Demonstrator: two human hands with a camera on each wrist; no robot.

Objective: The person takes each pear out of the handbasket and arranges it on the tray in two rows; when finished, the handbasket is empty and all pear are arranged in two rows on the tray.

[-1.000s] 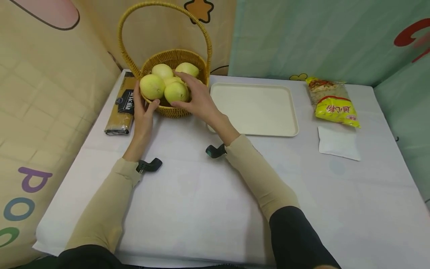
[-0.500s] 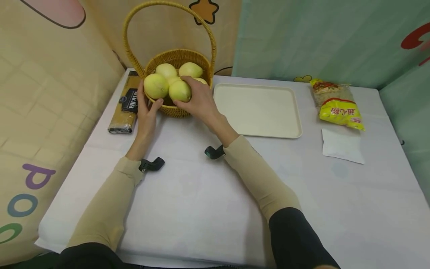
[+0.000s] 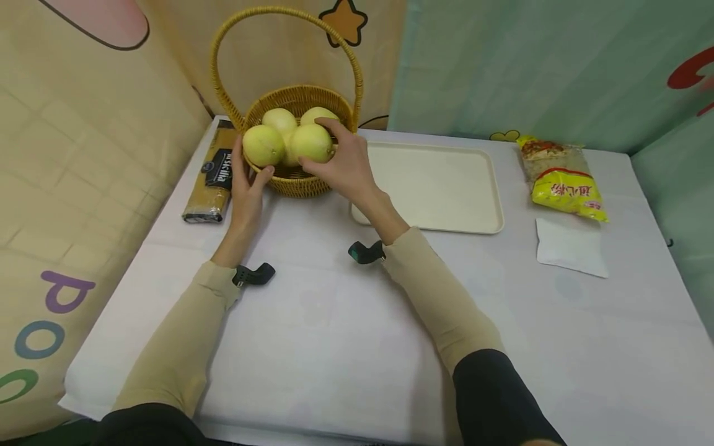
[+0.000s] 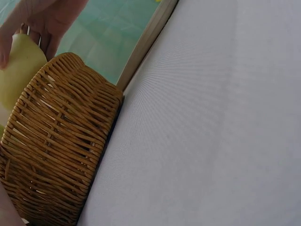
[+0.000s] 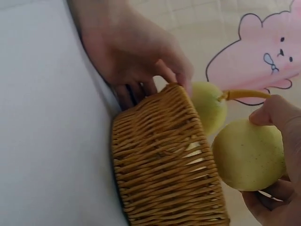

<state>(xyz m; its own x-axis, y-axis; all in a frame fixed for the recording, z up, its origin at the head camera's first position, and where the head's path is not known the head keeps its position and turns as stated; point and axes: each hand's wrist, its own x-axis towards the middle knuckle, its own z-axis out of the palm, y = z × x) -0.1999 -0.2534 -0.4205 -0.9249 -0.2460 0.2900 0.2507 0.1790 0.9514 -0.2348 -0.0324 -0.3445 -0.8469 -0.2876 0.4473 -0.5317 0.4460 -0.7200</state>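
Observation:
A brown wicker basket (image 3: 301,188) with a tall arched handle stands at the back left, holding several yellow-green pears (image 3: 263,145). My left hand (image 3: 247,197) grips its left side, the thumb over the rim; the right wrist view shows that hand (image 5: 136,44) against the wicker wall. Between thumb and fingers, my right hand (image 3: 352,164) holds one pear (image 3: 311,143) at the front right of the basket. Seen from the right wrist, this pear (image 5: 249,155) is raised past the rim. Its stem shows in the left wrist view, beside the fingers (image 4: 44,28).
A cream tray (image 3: 435,186) lies right of the basket, partly behind my right forearm. Left of the basket is a pasta packet (image 3: 205,198). Farther right lie a yellow noodle bag (image 3: 566,183) and a white packet (image 3: 570,248). Curtains border the table's back and sides.
My right hand has shifted right and upward with the pear, which now sits nearer the basket's right rim. The left hand stays at the basket's side. The whole head view has shifted slightly.

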